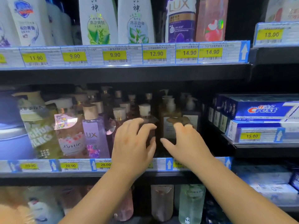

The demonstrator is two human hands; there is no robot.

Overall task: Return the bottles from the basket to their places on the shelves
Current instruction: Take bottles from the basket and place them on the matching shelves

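Note:
On the middle shelf, my left hand grips a dark brown bottle with a pale cap, fingers over its front and thumb on its right side. Right beside it my right hand, wearing a ring, holds an amber pump bottle with a pale label, thumb pointing left across its lower front. Both bottles stand upright in the row at the shelf's front edge. The lower halves of both bottles are hidden behind my hands. The basket is out of view.
Purple LUX and pink Kustie bottles stand to the left. Crest toothpaste boxes fill the right-hand shelf. White and LUX bottles line the upper shelf with price tags. More bottles stand on the shelf below.

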